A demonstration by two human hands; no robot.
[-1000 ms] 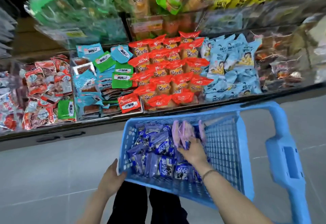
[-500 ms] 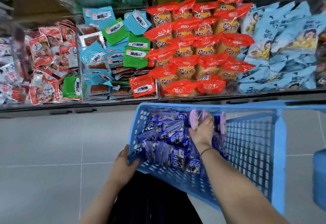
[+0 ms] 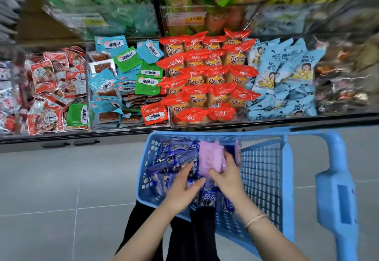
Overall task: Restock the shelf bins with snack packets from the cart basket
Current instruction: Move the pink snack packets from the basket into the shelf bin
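Two hands were inside the blue cart basket [image 3: 287, 180], which stood just in front of the shelf bins [image 3: 127, 88]. A small stack of pink packets [image 3: 210, 156] was gripped by the right hand [image 3: 227, 180], with the thumb across the near lower edge and the fingers wrapped behind. The stack was held upright above the heap of dark blue packets [image 3: 174, 158] that filled the basket's left half. The left hand [image 3: 182, 189] was laid over the blue packets with its fingers fairly straight and its fingertips close to the stack's lower corner. Nothing was clasped by it, and whether the pink film was touched could not be told.

The packets were judged to be light, soft and pillowy, wrapped in glossy film that would be expected to slide, one packet against another. A stack would therefore best be taken across its broad faces, squeezed gently from both sides and supported from below, rather than pinched by a crimped end. Hard squeezing was to be avoided, since the contents could be crushed. No bin of matching pink packets could be made out on the shelf.
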